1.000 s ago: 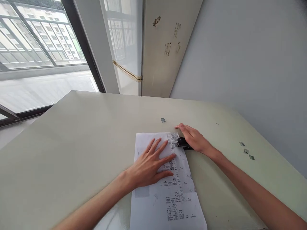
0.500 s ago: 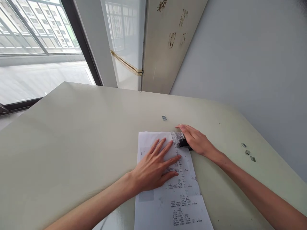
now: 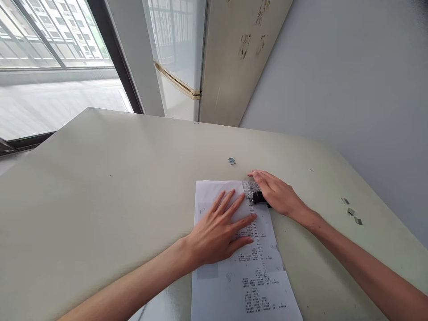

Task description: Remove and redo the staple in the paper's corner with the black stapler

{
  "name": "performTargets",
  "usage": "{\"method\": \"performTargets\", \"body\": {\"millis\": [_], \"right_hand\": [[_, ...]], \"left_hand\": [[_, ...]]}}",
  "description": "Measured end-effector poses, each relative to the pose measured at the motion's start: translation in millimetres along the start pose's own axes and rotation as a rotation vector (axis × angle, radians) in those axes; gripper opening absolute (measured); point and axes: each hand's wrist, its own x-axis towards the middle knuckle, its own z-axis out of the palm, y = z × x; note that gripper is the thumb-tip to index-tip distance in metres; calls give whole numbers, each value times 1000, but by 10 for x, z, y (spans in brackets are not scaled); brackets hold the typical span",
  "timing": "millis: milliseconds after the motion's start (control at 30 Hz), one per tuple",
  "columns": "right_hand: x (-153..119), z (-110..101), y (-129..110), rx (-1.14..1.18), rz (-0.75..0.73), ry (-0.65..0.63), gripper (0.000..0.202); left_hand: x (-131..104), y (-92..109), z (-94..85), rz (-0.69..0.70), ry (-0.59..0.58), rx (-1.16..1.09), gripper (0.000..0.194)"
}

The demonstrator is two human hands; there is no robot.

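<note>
Printed sheets of paper lie on the pale table, running down to the lower edge of the view. Flat on their upper part rests my left hand, fingers spread. A black stapler sits at the paper's upper right edge, its front end over the printed area. My right hand is on top of the stapler, fingers together, covering most of it.
Small strips of staples lie beyond the paper, and several more staple pieces are at the right. Behind the table stand a refrigerator and a grey wall, with a window at the left.
The whole view has shifted slightly, with table, paper and hands moving together. Both hands keep their places on the paper and the stapler.
</note>
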Motion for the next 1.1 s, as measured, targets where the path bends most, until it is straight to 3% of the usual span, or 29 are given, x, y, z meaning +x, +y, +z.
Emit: {"method": "performTargets", "body": {"millis": [500,1100], "right_hand": [[7,42,-41,-103,-49,22,54],[56,252,-88,-448,-169,80,57]], "left_hand": [[-5,-18,43,-5,40,-44,54],[-21,-43,46,0,57,-40,54]]}}
